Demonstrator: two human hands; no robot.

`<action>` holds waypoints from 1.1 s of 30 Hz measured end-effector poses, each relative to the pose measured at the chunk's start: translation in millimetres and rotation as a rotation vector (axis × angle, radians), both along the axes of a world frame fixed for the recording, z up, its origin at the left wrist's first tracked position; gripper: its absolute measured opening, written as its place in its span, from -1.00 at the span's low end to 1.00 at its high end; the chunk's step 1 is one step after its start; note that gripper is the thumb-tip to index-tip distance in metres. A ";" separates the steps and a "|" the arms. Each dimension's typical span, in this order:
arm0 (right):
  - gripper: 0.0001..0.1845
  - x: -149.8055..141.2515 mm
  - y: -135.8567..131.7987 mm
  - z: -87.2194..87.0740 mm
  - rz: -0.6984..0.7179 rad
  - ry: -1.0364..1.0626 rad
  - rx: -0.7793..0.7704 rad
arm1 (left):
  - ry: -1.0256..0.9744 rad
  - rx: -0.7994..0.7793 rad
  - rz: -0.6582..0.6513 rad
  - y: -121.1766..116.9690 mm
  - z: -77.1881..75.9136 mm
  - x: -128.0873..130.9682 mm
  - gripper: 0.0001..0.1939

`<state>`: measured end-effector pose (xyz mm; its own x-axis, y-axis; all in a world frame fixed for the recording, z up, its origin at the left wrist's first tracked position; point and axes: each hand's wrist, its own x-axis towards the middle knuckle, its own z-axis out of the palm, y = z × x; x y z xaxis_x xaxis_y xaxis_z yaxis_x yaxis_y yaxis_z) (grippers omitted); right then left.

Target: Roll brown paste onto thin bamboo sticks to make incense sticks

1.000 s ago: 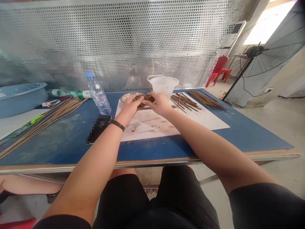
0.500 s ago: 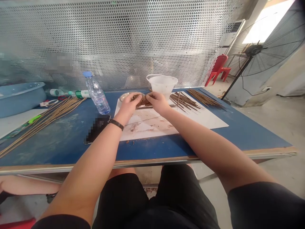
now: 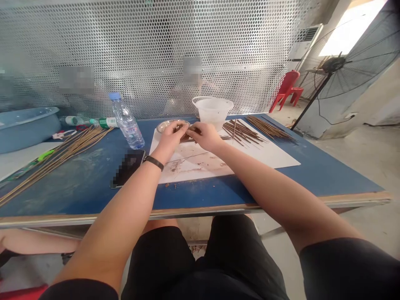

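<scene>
Brown material (image 3: pixel 187 136), centre frame beside silver dish (image 3: pixel 160 126): left hand (image 3: pixel 170 135) and right hand (image 3: pixel 206 135) hold it, fingers pinched narrow, contact partly hidden. Step looks like hand-working it; next move probably calls for even pressure.

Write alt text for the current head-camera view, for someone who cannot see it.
A person's left hand and right hand are close together near a shiny round dish, above a stained white board on a blue table; anything in them is unclear. A white bucket stands behind, brown sticks to the right, a bottle and phone to the left.
</scene>
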<state>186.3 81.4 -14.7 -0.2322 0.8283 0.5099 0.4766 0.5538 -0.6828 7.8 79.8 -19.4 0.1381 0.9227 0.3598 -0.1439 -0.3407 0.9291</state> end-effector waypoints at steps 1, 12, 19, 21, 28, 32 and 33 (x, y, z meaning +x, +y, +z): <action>-0.74 -1.2 0.4 -1.6 0.011 0.015 0.015 | -0.003 0.007 0.009 -0.2 -0.2 0.3 -0.76; -0.85 -11.0 -6.8 -2.5 0.339 0.804 -0.618 | -0.109 -0.022 0.099 4.4 -0.8 -0.2 -0.78; -0.69 -1.7 0.6 -4.5 0.129 0.312 -0.256 | 0.027 0.031 -0.003 5.3 -5.3 0.1 -0.74; -0.76 0.9 3.6 -5.8 0.111 0.235 -0.194 | 0.043 0.035 0.005 5.6 -5.9 -0.9 -0.72; -0.87 3.0 4.3 -3.7 0.033 -0.196 0.078 | 0.404 0.206 0.186 1.1 -1.7 -4.8 -0.84; -0.75 2.6 4.9 -4.1 0.003 -0.439 0.166 | 0.481 0.231 0.192 -1.9 -0.1 -2.7 -0.88; -0.75 3.1 5.9 -4.2 0.003 -0.461 0.180 | 0.497 0.232 0.194 -2.1 0.1 -2.4 -0.88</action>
